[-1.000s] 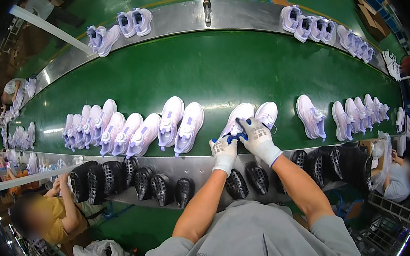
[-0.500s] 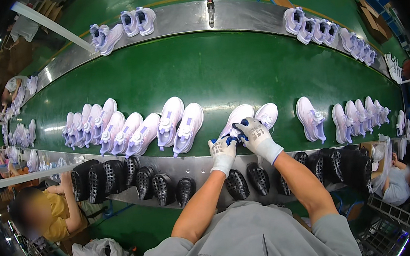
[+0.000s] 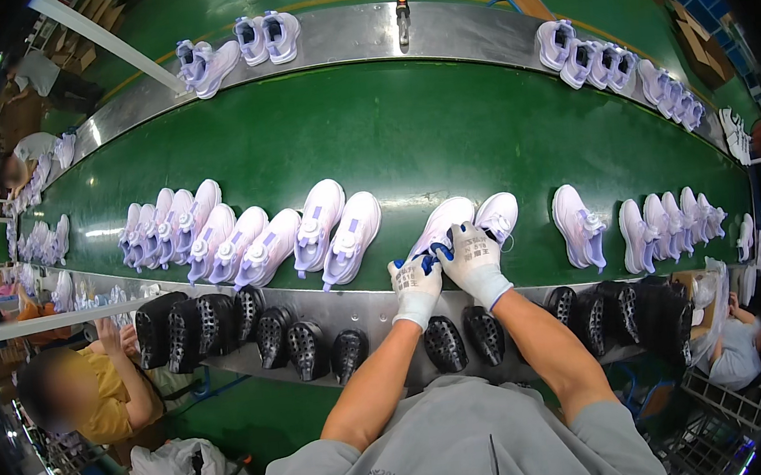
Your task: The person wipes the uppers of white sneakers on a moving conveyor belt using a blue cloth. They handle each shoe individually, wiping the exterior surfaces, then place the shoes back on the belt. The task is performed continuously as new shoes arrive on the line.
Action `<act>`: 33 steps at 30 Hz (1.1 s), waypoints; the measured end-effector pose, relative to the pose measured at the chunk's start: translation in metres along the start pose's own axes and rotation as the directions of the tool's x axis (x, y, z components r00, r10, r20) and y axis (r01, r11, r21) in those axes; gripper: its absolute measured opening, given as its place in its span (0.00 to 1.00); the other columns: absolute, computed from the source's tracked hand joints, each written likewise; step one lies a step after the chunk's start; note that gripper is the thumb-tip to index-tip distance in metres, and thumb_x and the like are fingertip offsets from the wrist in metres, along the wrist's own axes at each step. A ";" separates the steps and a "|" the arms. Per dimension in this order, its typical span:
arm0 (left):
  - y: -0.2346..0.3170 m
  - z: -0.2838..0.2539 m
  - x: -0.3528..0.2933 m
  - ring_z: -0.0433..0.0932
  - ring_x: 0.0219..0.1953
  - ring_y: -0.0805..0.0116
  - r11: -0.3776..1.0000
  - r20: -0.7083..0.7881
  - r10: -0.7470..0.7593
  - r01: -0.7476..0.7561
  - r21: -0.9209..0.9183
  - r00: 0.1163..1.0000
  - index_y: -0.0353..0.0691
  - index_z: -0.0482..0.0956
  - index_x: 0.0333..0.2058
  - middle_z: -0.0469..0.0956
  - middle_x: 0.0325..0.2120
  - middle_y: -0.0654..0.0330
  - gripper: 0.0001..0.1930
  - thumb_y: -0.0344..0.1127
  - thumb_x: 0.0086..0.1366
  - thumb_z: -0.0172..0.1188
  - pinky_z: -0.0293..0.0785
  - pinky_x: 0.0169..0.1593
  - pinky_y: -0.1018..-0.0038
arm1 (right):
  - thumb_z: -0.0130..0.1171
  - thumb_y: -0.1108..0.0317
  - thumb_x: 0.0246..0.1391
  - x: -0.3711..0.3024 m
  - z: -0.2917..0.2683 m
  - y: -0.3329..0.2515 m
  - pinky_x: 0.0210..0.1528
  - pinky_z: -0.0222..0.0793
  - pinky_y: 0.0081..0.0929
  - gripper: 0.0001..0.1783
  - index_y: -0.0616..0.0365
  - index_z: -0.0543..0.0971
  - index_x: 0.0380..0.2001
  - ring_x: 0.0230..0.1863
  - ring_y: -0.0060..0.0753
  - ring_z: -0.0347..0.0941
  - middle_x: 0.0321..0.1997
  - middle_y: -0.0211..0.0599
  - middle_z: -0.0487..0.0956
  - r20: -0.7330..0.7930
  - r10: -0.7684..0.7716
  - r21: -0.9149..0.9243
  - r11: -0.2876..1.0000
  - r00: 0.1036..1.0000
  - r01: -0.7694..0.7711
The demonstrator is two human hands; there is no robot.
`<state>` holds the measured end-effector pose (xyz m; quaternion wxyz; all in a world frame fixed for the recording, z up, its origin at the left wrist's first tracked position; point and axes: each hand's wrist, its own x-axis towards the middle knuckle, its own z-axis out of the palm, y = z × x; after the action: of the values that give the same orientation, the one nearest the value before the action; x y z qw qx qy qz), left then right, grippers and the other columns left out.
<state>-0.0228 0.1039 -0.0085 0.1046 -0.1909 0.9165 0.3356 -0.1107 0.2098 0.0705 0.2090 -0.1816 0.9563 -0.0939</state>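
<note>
A pale pink-lilac sneaker (image 3: 446,218) lies in front of me on the green belt, toe pointing away. At its heel end, my left hand (image 3: 417,286), in a white glove with blue fingertips, has its fingers bent against the shoe. My right hand (image 3: 475,263), gloved the same way, lies over the shoe's right side, its thumb close to the left hand's fingers. Both hands look closed on this sneaker; its opening is hidden under them. Just right of the right hand sits a second sneaker (image 3: 499,214) with a loose lace.
Rows of similar sneakers (image 3: 322,223) stand left; more sneakers (image 3: 579,223) stand right. Black perforated shoe lasts (image 3: 446,345) line the metal ledge (image 3: 371,310) nearest me. On the far rail lies a black-handled tool (image 3: 402,16). One person (image 3: 93,393) sits left, another (image 3: 737,341) right.
My right hand has drawn slightly back toward me, its fingers less bunched against the left hand's. More of the second sneaker and its lace shows. The left hand stays at the heel.
</note>
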 end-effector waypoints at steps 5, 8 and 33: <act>0.008 -0.008 0.004 0.80 0.42 0.51 0.997 0.011 -0.073 0.073 0.033 0.997 0.44 0.85 0.30 0.86 0.35 0.54 0.17 0.42 0.70 0.50 0.61 0.57 0.56 | 0.69 0.56 0.54 0.013 0.006 0.005 0.57 0.76 0.46 0.27 0.60 0.79 0.52 0.52 0.57 0.79 0.55 0.55 0.78 -0.008 -0.093 0.206 0.974 0.996 0.093; 0.002 -0.007 0.003 0.79 0.43 0.51 0.996 -0.015 -0.081 0.081 0.025 0.997 0.44 0.86 0.30 0.86 0.37 0.54 0.16 0.42 0.69 0.51 0.61 0.58 0.56 | 0.70 0.57 0.50 0.034 0.007 0.001 0.59 0.75 0.44 0.30 0.62 0.78 0.53 0.55 0.59 0.78 0.56 0.59 0.77 0.181 -0.038 0.206 0.979 0.983 0.000; -0.009 -0.004 -0.004 0.78 0.47 0.53 0.997 -0.015 -0.036 0.034 -0.070 0.999 0.42 0.87 0.36 0.85 0.39 0.51 0.15 0.45 0.68 0.57 0.59 0.60 0.56 | 0.66 0.56 0.58 -0.004 0.028 0.018 0.57 0.76 0.42 0.30 0.62 0.76 0.59 0.54 0.52 0.79 0.56 0.54 0.79 -0.092 -0.102 0.178 0.977 0.990 0.117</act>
<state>-0.0156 0.0960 -0.0096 0.0963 -0.2132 0.9015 0.3640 -0.1008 0.2249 0.0419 0.1795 -0.2101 0.9400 -0.2000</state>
